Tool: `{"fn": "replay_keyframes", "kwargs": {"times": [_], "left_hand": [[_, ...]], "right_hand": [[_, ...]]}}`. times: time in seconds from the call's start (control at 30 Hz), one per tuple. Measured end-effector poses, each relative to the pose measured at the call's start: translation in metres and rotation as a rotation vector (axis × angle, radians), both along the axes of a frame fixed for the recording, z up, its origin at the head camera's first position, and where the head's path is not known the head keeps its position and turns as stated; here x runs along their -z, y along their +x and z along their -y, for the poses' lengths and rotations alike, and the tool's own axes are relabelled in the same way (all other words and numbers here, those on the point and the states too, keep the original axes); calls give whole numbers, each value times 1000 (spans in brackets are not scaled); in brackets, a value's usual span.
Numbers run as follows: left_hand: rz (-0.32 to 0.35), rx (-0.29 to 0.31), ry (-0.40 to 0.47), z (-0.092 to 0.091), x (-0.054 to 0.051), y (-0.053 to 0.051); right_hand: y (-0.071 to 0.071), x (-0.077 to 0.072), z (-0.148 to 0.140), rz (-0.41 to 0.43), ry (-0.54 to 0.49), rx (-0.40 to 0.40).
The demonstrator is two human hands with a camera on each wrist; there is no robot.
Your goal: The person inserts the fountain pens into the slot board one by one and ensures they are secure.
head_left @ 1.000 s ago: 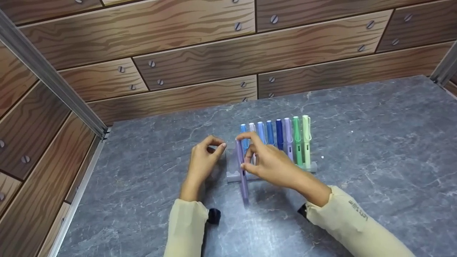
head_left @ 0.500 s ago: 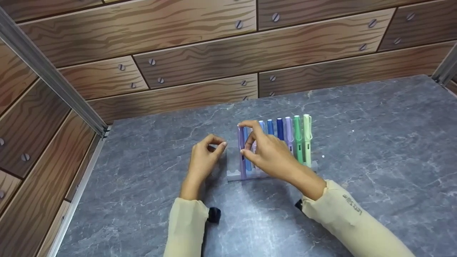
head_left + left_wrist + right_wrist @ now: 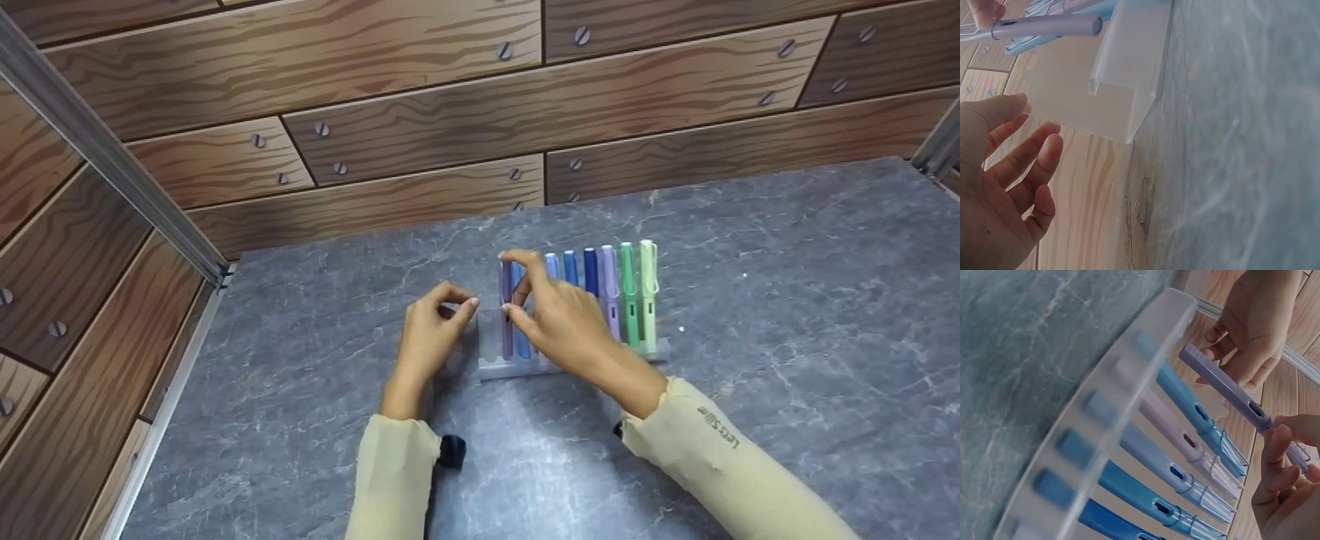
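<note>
A purple pen (image 3: 506,330) is pinched near its cap by the thumb and fingers of my right hand (image 3: 566,319). In the right wrist view, that purple pen (image 3: 1224,385) slants apart from the stand's ledge, its lower end free. A clear plastic pen stand (image 3: 517,369) holds a row of several pens, among them a light green pen (image 3: 649,300), a green pen (image 3: 628,300) and a dark blue pen (image 3: 590,271). With thumb and forefinger, my left hand (image 3: 431,334) pinches the stand's left edge; the clear stand (image 3: 1078,95) shows this in the left wrist view.
The stand rests on a grey marbled table (image 3: 300,360). Wood-patterned panels (image 3: 412,112) close off the back and left sides, with a metal rail (image 3: 135,165) at the left corner. Small white specks (image 3: 681,328) lie right of the stand.
My right hand has raised the purple pen away from me, from hanging in front of the stand to beside the leftmost blue pen. The left hand keeps its place.
</note>
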State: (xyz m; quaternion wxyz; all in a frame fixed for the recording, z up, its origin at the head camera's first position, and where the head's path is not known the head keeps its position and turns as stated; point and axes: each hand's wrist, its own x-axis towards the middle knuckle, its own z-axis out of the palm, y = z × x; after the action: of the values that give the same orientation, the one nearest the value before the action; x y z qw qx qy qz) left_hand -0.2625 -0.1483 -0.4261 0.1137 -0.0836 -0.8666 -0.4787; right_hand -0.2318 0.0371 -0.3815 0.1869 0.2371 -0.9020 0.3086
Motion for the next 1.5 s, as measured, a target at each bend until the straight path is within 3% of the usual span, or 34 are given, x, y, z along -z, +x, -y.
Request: {"fn": "replay_keyframes", "kwargs": {"times": [0.2,0.53,0.8,1.23,1.5], "left_hand": [[6,3,4,-1,1,1],[5,31,-10,0,-1,2],[-4,15,2,1,0,2],[1,-1,2,5,0,3],[-6,2,-27,12,-11,8]], "right_hand": [[-1,9,1,-10,14,1],[-3,14,2,76,27,11],[-6,15,4,120,56,18],[-9,14,10,86,102,62],[-6,6,-14,-1,12,53]]}}
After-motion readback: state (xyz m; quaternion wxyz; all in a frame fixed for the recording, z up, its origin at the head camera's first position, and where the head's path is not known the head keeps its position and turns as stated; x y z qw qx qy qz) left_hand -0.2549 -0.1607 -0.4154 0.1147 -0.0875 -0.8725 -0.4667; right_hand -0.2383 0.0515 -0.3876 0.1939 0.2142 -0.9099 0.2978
